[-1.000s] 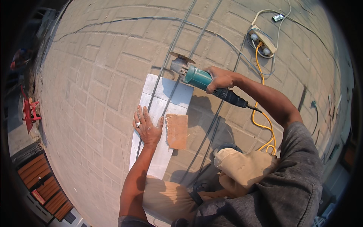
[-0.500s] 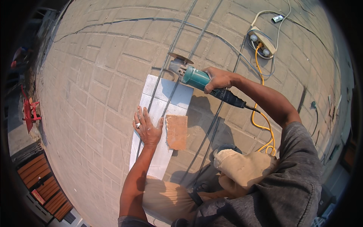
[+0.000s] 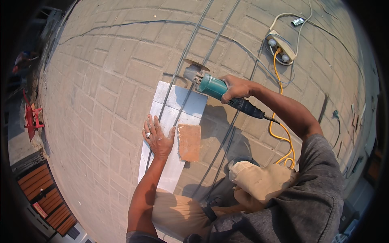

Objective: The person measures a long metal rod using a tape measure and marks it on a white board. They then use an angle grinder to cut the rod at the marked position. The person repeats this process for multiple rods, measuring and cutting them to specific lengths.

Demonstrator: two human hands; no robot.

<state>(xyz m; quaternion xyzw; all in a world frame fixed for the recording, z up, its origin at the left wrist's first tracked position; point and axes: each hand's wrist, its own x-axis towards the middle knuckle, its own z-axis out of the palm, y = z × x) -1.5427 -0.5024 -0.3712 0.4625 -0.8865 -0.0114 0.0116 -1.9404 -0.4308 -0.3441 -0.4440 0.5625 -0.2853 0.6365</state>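
My right hand grips a teal and black angle grinder. Its disc is over two long steel rods; whether it touches them I cannot tell. Under the rods lies a white board. My left hand rests on the board and a rod with its fingers spread, a ring on one. Beside that hand, a brown rectangular piece lies partly on the board.
More rods run along the paving. A power strip, yellow cord, grey cables and small object lie at the upper right. A red wheelbarrow and slatted wooden panel are at the left.
The grinder has shifted very slightly, its disc a little lower in the picture than half a second ago. My left hand stays in place on the board.
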